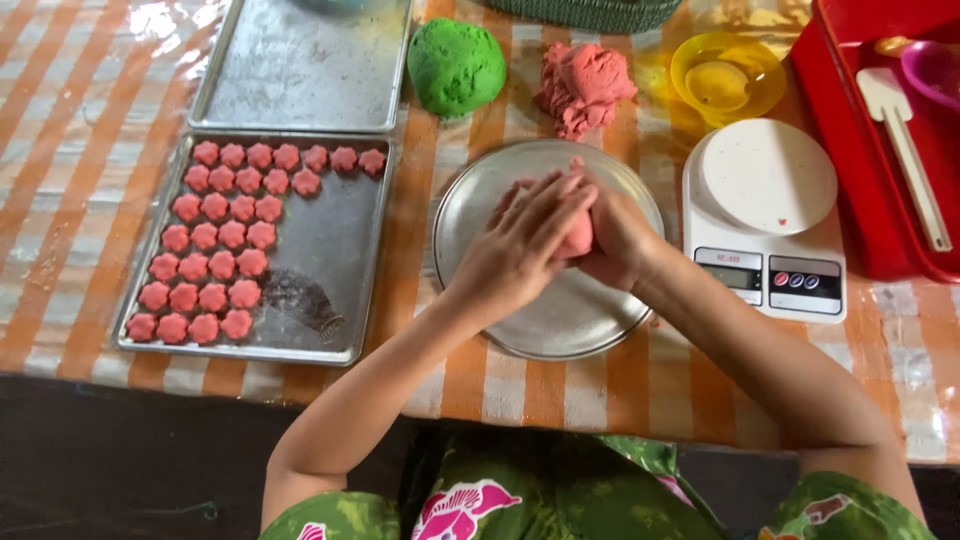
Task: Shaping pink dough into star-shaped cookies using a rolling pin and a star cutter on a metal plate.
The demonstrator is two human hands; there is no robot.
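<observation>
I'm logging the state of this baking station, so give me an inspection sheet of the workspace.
Surface: table under orange-and-white checked cloth with clear plastic cover.
Job's things: pink dough piece pressed between both hands above round metal plate; metal tray with rows of pink flower-shaped pieces.
Clutter: green dough ball, pink dough lump, empty metal tray, yellow bowl, white kitchen scale, red tray holding white spatula.
Grippers: left hand and right hand closed around the dough.
Cables: nothing seen.
Surroundings: green basket at the far edge.
</observation>
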